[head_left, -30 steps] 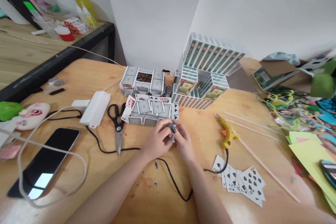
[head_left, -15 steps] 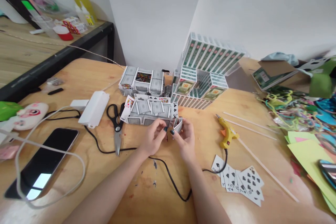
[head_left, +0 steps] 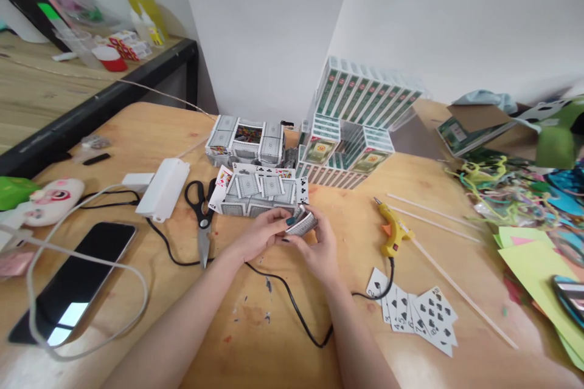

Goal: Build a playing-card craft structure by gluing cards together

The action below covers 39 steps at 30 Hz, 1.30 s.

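Note:
Between my two hands is a bent playing card (head_left: 302, 223), its patterned grey back showing; whether it is one card or more I cannot tell. My left hand (head_left: 267, 232) pinches its left end with the thumb on top. Fingers of my right hand (head_left: 321, 247) close round the right end, thumb along the lower edge. Just beyond my hands lies an open structure of playing cards (head_left: 260, 188), grey backs and some faces showing. Behind it stands a box built from playing cards (head_left: 246, 141) with an opening in its top.
Black scissors (head_left: 203, 225) and a white power adapter (head_left: 164, 189) lie left, near a phone (head_left: 75, 279). At right are a yellow glue gun (head_left: 393, 230), glue sticks and fanned cards (head_left: 413, 316). Stacked card boxes (head_left: 347, 134) stand behind. A black cord runs under my arms.
The card has turned from nearly upright to a flatter tilt, showing more of its back. My left fingers have moved right onto it, and my right thumb has shifted lower.

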### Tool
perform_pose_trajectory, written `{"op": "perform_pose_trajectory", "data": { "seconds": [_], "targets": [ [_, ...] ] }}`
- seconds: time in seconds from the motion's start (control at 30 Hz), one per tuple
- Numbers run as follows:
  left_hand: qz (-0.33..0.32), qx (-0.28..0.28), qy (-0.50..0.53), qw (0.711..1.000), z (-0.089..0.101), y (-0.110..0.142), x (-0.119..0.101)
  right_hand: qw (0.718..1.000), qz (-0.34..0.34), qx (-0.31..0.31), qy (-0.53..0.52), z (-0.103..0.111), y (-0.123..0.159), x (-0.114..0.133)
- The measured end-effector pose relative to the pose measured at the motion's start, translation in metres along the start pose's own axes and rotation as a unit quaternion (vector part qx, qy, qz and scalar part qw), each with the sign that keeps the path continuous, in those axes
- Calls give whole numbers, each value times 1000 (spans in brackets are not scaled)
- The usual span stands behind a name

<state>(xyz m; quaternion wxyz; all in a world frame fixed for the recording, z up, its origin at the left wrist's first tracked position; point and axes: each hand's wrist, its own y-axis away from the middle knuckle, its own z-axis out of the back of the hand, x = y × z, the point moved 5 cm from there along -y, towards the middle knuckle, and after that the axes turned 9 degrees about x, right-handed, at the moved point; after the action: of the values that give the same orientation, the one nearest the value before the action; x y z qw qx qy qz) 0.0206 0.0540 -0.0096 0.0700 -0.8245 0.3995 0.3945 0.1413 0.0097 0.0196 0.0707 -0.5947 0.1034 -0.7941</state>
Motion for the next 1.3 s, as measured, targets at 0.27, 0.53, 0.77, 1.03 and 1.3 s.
{"op": "perform_pose_trajectory", "data": {
  "seconds": [0.27,0.53,0.77,1.03,1.3],
  "targets": [
    [48,43,-6,998,-1,2,-2,1000,7,17,7,-2,2,5],
    [95,101,-128,982,5,7,-4,999,-2,46,-7,-5,3,5],
    [30,103,-188,976,1,7,-16,999,-2,-24,-45,3,0,-3],
    [-61,55,-163,983,-1,0,-14,967,-93,17,-238,9,-8,-12],
    [-115,12,-270,956,-9,2,-12,955,-112,62,-266,1,-8,-7]
  ]
}}
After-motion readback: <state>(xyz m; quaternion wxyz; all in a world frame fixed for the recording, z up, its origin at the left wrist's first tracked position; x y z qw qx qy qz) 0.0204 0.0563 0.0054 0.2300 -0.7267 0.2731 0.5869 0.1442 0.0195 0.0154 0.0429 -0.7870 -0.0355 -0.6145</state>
